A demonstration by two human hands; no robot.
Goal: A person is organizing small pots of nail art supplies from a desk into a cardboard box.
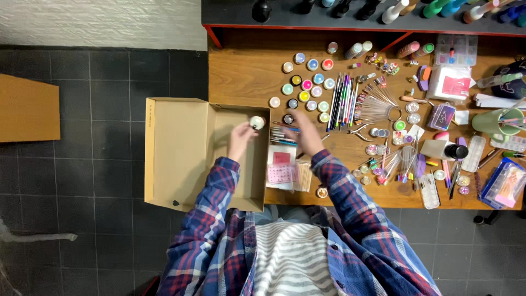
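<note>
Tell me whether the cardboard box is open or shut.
Open. The cardboard box has its lid flap folded out to the left, its bare inside shows, and the left hand holds a small white jar over it.

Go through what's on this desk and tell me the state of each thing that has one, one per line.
Cardboard box: open, flaps out, inside looks bare.
Small white jar: lid on, held by left hand over the box.
Right hand: over the brushes, blurred, grip unclear.
Colour pots: capped, standing in rows.
Green cup: upright, holding tools.

Wood table point(246, 71) w/ jars point(307, 82), box point(181, 148)
</note>
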